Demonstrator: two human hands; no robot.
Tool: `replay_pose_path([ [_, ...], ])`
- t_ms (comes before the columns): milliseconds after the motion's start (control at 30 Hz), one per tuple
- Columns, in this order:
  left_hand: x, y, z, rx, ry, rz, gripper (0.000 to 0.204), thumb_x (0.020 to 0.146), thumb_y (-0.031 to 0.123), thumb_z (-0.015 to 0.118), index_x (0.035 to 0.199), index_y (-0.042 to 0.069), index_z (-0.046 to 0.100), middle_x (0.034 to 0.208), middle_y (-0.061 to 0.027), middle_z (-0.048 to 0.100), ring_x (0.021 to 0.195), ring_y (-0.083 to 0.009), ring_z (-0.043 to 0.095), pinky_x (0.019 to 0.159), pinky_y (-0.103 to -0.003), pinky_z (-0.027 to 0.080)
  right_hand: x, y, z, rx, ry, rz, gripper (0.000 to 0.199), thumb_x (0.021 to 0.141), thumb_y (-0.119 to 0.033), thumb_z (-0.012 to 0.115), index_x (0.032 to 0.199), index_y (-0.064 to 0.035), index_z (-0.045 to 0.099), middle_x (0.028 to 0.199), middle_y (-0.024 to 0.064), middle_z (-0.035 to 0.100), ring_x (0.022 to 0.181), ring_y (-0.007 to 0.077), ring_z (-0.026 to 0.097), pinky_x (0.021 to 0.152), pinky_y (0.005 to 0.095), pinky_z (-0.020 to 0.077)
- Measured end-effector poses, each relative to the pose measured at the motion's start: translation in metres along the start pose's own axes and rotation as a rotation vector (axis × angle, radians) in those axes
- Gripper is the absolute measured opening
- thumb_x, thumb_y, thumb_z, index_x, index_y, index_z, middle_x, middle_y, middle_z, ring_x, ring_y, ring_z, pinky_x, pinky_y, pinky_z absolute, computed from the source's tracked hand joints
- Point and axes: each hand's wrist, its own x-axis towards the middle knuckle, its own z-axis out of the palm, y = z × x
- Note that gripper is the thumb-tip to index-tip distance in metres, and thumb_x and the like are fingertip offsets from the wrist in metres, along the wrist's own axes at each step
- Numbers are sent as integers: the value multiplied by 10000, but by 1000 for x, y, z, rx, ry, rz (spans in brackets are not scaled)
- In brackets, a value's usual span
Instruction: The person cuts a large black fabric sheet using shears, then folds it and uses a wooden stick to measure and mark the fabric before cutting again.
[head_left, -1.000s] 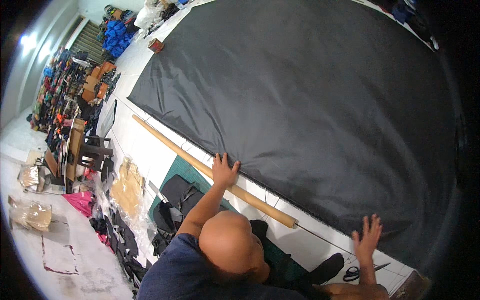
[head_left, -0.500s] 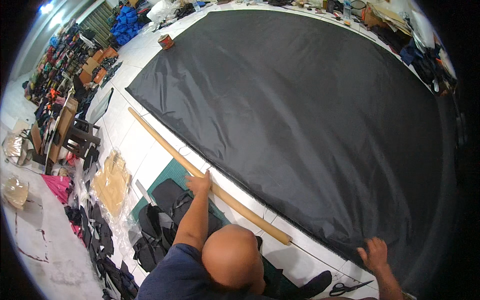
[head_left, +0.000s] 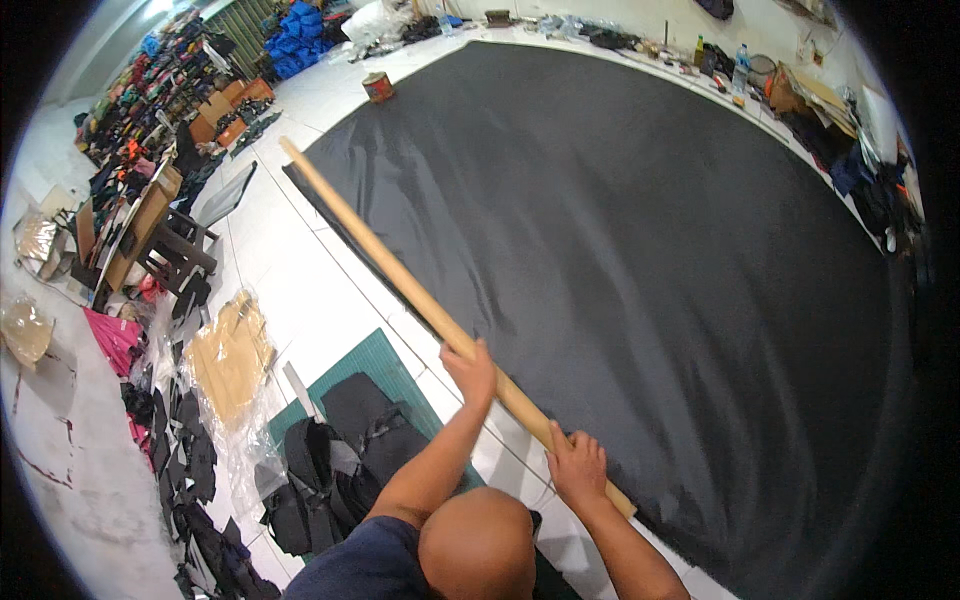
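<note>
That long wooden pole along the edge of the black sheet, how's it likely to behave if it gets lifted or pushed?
The wooden pole looks straight along its whole length, so it is probably stiff. It appears round, so a sideways push could roll it across the black sheet. It is long, and the left hand and right hand both rest near one end, so the far end may swing or dip.

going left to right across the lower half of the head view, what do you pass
pink cloth → clear plastic bag → green mat → left hand → right hand → black sheet
</note>
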Motion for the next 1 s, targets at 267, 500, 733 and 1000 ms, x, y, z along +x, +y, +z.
replay_pose_path([
  [267,9,35,22,-100,-305,-159,571,898,308,664,1277,-76,478,1138,-215,499,1098,-343,506,982,-403,393,25,39,-6,116,91,0,595,906,-324,631,1438,-130,450,1032,164,534,934,356,555,804,477,487],
  [500,23,-48,-37,405,-36,118,524,932,322,598,1311,-28,506,1134,-238,558,1144,-381,495,1016,-454,372,53,66,14,-122,114,-100,548,905,-317,643,1411,-173,489,1054,137,558,983,303,558,833,447,465],
  [733,25,-63,-43,401,-208,210,456,958,275,552,1304,-20,520,1217,-222,570,1137,-388,505,1007,-470,364,43,49,24,-62,-30,-145,562,895,-294,660,1420,-211,478,1117,129,567,996,303,558,844,437,453],
  [1000,56,-52,-25,424,-69,395,422,938,244,550,1286,6,531,1240,-240,535,1167,-401,482,1015,-502,347,49,55,17,95,36,-40,526,904,-255,653,1404,-197,502,1133,146,550,1017,316,538,878,453,430],
])
